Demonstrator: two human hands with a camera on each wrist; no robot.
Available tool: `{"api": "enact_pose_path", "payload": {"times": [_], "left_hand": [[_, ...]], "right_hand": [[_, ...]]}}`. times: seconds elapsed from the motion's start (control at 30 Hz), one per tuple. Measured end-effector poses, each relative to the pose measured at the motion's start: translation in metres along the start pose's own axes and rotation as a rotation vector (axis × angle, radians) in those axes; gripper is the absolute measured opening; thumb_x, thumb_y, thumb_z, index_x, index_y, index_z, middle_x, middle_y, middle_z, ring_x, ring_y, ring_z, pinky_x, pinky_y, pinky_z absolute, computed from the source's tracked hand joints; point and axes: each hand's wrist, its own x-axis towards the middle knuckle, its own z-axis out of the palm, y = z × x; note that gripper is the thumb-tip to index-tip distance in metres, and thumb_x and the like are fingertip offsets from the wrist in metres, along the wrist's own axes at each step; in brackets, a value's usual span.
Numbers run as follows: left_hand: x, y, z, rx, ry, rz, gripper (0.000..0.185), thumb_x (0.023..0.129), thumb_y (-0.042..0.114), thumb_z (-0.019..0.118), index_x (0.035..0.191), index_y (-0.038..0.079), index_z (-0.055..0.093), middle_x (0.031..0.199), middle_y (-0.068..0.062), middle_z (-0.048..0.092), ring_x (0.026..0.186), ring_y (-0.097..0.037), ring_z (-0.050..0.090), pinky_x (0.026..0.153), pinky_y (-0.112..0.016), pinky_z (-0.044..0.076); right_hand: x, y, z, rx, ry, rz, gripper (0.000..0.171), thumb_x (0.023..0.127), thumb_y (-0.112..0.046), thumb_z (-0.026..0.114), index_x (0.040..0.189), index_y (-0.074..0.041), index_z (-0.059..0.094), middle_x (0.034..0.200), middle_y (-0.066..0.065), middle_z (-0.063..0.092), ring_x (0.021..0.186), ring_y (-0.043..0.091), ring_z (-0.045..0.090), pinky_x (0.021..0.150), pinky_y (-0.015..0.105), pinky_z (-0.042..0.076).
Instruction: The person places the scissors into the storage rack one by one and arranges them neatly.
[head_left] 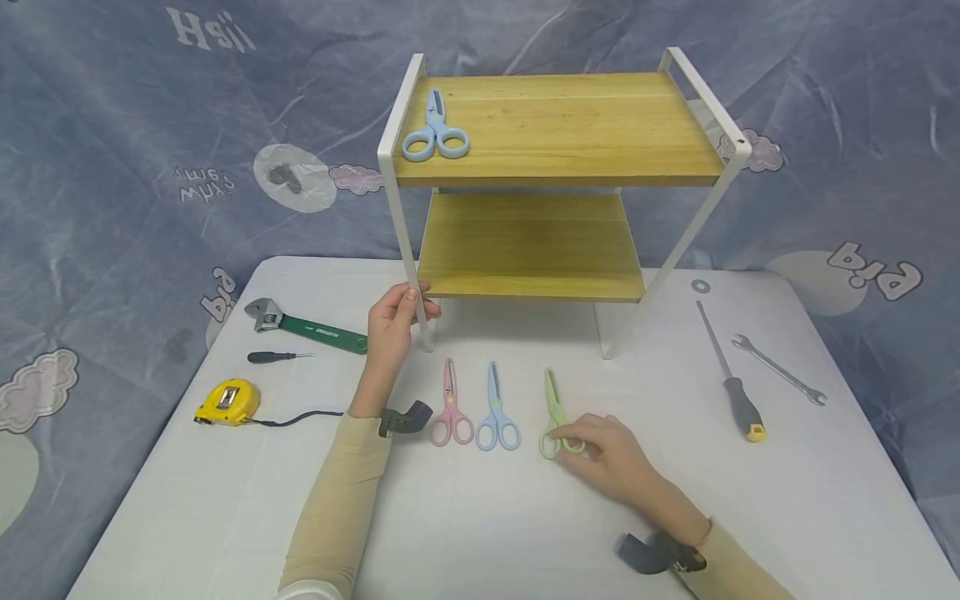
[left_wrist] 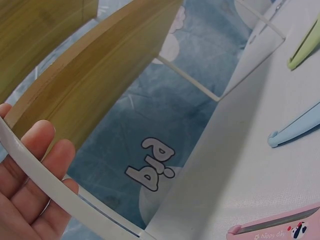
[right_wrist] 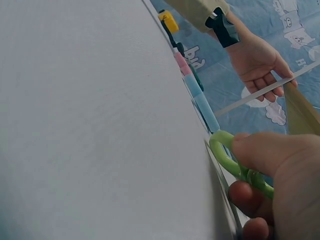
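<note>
At the left front post of a two-tier shelf (head_left: 525, 244), my left hand (head_left: 396, 321) grips the white metal frame (left_wrist: 47, 182), thumb and fingers on either side of it. My right hand (head_left: 611, 458) pinches a handle ring of the green scissors (head_left: 553, 398), whose blades point toward the shelf. In the right wrist view, the thumb presses on the green ring (right_wrist: 223, 152). Left of these, pink scissors (head_left: 450, 408) and blue scissors (head_left: 495, 408) lie side by side on the white table. Another pair of blue scissors (head_left: 435, 129) rests on the top board.
On the left side lie an adjustable wrench (head_left: 322, 332), a small screwdriver (head_left: 272, 357) and a yellow tape measure (head_left: 228, 402). To the right are a washer (head_left: 701, 286), a long screwdriver (head_left: 738, 400) and a spanner (head_left: 780, 369). A patterned blue cloth (head_left: 135, 192) hangs behind the table.
</note>
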Motion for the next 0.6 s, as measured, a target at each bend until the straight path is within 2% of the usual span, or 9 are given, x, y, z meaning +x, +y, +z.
{"api": "enact_pose_path", "payload": {"times": [0.1, 0.37, 0.6], "left_hand": [[0.0, -0.0006, -0.0001, -0.01, 0.001, 0.004, 0.029, 0.107, 0.012, 0.048, 0.114, -0.01, 0.066, 0.077, 0.005, 0.075, 0.079, -0.011, 0.074, 0.08, -0.024, 0.059], [0.0, -0.0012, -0.0001, -0.009, 0.004, -0.003, 0.029, 0.107, 0.012, 0.048, 0.114, -0.009, 0.066, 0.076, 0.007, 0.075, 0.078, -0.008, 0.073, 0.08, -0.023, 0.059], [0.0006, -0.0022, -0.0003, -0.013, 0.005, -0.001, 0.029, 0.107, 0.012, 0.048, 0.114, -0.01, 0.066, 0.076, 0.008, 0.075, 0.077, -0.008, 0.073, 0.08, -0.023, 0.058]], "right_hand": [[0.0006, 0.0009, 0.0001, 0.02, 0.009, -0.011, 0.027, 0.074, -0.014, 0.085, 0.1, -0.022, 0.08, 0.08, -0.017, 0.066, 0.06, -0.009, 0.031, 0.06, 0.018, 0.032], [0.0017, -0.0005, -0.0009, 0.045, 0.028, -0.027, 0.028, 0.074, -0.009, 0.084, 0.1, -0.021, 0.081, 0.077, -0.015, 0.065, 0.059, -0.009, 0.031, 0.06, 0.019, 0.031], [0.0016, -0.002, -0.0008, 0.037, 0.023, -0.004, 0.032, 0.07, -0.008, 0.086, 0.099, -0.022, 0.081, 0.079, -0.014, 0.067, 0.059, -0.009, 0.031, 0.059, 0.018, 0.031]]}}
